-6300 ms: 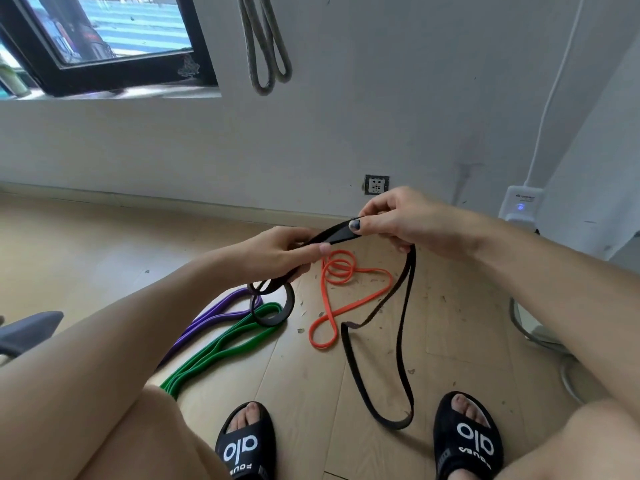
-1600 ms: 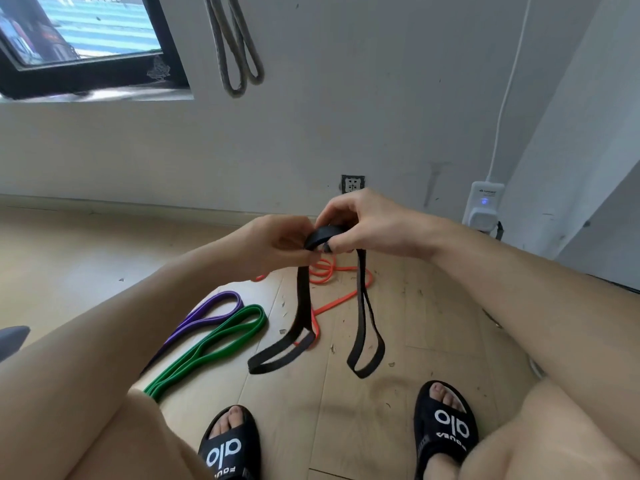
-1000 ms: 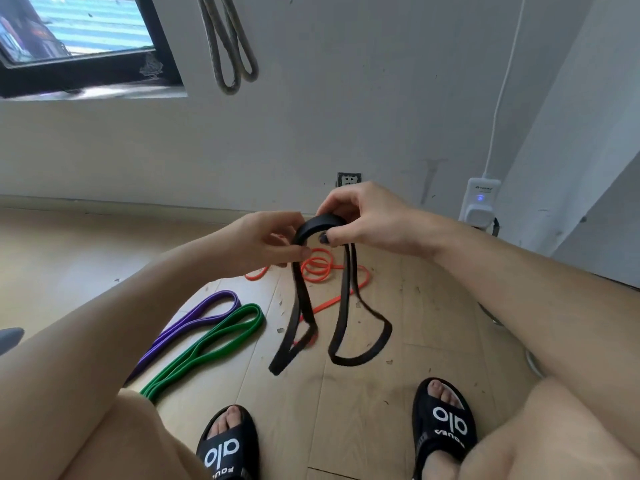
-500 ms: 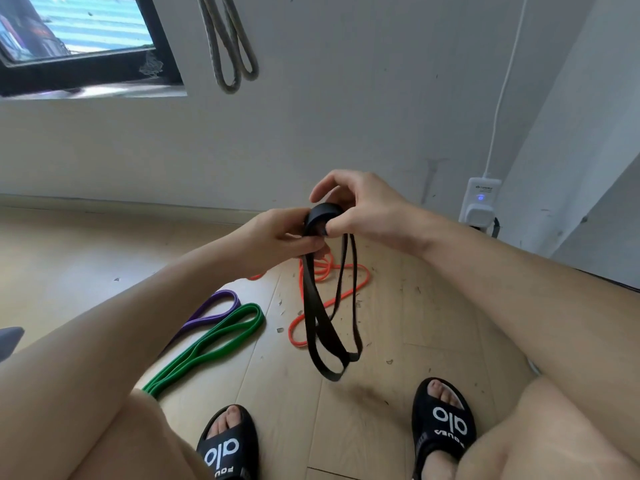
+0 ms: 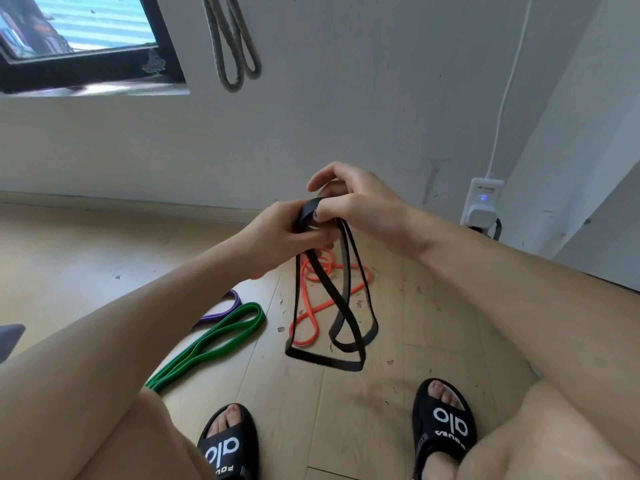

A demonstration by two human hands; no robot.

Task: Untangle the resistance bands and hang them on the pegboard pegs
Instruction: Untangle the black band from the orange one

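The black band [image 5: 327, 299] hangs in several loops from your hands, its gathered top pinched between them above the wooden floor [image 5: 374, 403]. Your left hand [image 5: 282, 233] closes around the bunched top from below, and your right hand [image 5: 353, 202] clamps it from above with thumb and fingers. Behind the loops lies the orange band [image 5: 313, 315]; to their left the green band [image 5: 214, 339] and purple band [image 5: 225, 311] lie flat. A grey band [image 5: 232, 46] hangs on the wall.
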